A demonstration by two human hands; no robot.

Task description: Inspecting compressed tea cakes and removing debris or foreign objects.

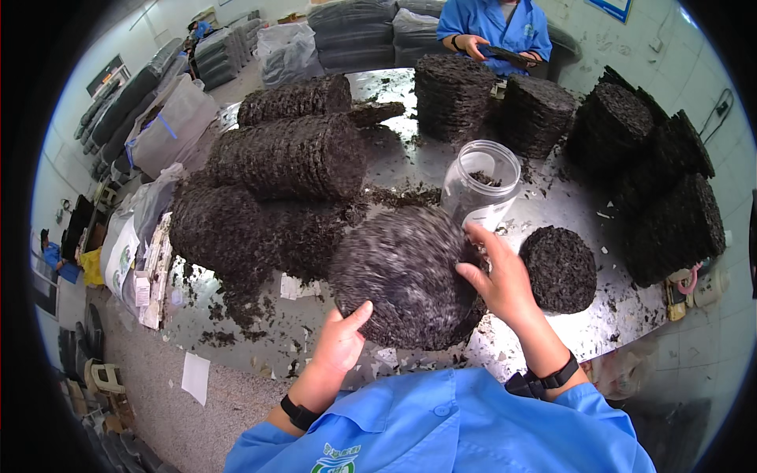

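A round, flat disc of dark dried seaweed [402, 278], blurred by motion, is held in front of me above the metal table. My left hand [343, 340] grips its lower left edge, thumb on top and fingers hidden underneath. Thumb and fingers spread, my right hand [500, 275] is at the disc's right edge; whether the fingertips touch it, I cannot tell. Just beyond that hand stands an uncapped clear plastic jar [482, 183] with dark fragments inside. A short stack of seaweed discs [559, 269] lies to the right of my right wrist.
Seaweed rolls [284, 156] lie on their sides at left, beside loose crumbs [242, 307]. Upright stacks [452, 97] line the far side, more [674, 230] the right. Across the metal table [390, 154], a co-worker [497, 32] holds a dark sheet. Filled bags [352, 32] stand behind.
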